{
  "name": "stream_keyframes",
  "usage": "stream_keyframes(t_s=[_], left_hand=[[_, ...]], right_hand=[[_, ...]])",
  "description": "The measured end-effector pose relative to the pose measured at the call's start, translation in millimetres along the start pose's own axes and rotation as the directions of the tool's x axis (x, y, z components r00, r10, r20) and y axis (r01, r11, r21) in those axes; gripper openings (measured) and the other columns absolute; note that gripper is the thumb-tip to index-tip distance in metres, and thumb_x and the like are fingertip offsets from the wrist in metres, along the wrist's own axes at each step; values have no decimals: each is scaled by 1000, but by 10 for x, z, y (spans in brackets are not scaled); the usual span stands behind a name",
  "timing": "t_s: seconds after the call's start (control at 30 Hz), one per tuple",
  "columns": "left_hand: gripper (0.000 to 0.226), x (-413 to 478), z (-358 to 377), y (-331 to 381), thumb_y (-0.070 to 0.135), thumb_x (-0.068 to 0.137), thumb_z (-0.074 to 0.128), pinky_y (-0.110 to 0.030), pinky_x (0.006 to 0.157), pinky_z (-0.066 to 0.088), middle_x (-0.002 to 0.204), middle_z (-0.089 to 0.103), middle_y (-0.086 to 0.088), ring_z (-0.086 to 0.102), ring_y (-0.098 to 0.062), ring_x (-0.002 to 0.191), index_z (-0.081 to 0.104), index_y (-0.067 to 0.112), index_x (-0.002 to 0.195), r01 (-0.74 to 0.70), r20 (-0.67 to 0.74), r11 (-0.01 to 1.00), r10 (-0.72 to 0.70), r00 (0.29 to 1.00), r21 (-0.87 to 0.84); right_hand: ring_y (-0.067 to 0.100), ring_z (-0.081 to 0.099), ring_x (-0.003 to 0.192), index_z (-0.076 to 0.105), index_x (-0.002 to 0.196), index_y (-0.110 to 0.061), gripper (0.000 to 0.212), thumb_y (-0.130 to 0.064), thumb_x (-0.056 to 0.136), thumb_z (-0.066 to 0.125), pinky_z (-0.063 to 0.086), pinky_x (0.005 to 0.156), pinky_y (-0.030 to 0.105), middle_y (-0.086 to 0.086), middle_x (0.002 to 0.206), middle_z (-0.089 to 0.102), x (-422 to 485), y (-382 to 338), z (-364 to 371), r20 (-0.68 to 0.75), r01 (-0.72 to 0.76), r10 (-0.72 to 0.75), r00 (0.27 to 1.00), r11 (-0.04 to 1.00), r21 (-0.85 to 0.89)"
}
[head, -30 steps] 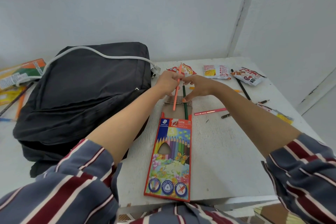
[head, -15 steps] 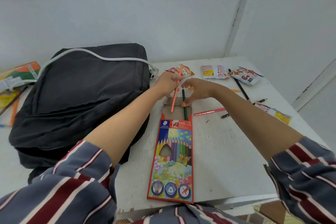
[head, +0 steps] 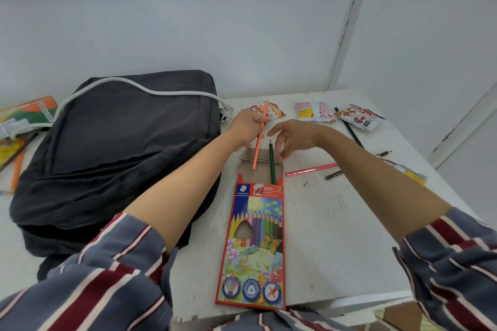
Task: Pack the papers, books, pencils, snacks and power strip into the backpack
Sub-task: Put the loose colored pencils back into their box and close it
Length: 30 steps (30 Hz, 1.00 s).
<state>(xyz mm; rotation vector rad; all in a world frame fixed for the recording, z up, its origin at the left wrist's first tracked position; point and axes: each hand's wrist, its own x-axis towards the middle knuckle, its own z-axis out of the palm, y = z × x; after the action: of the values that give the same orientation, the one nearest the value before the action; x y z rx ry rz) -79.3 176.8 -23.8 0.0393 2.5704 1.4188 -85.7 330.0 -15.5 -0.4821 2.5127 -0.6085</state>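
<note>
A colourful pencil box [head: 254,244] lies flat on the white table [head: 336,236] with its top flap open. My left hand [head: 248,127] grips an orange pencil [head: 258,142], tip pointing down at the open flap. A green pencil [head: 272,166] sticks halfway out of the box. My right hand [head: 291,137] hovers over the flap with fingers spread, fingertips resting on the flap's right corner. The black backpack [head: 115,158] lies closed to the left, with a white power cord [head: 129,86] draped across it.
Three snack packets [head: 318,111] lie along the table's far edge. A pink pencil [head: 310,170], a black pencil [head: 349,129] and short stubs lie to the right. Books and pencils [head: 24,121] sit at far left. A wall stands close behind.
My right hand has let go of the pencils and opened, moving slightly right. The orange pencil stays in my left hand, tilted over the flap. The view shifted a little.
</note>
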Motion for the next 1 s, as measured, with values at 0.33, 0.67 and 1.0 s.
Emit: stream_keyframes(t_s=[0.33,0.67,1.0], left_hand=[[46,13,7,7,-13,84,43,-28,80,50,119,58,-11,56,-22,104,60,7,122,-88,-83,994,82,993,-71],[40,-21,-1,-53,-8,90,41,-24,58,51,92,62,-7,58,-20,71,62,11,118,-38,-69,993,31,997,-113],[41,4,30,-101,-7,91,43,-39,79,55,99,63,-13,60,-24,84,58,11,124,17,-63,992,-25,998,-121]], right_hand=[[12,57,72,53,117,-8,46,13,78,62,44,67,24,-1,78,57,49,57,26,-124,29,8,992,957,288],[14,53,64,63,101,3,28,16,79,52,42,59,21,1,65,54,325,83,70,-456,120,39,889,941,315],[9,49,69,65,112,-10,26,-13,86,61,32,58,13,-6,75,52,289,103,17,-418,134,-68,906,982,131]])
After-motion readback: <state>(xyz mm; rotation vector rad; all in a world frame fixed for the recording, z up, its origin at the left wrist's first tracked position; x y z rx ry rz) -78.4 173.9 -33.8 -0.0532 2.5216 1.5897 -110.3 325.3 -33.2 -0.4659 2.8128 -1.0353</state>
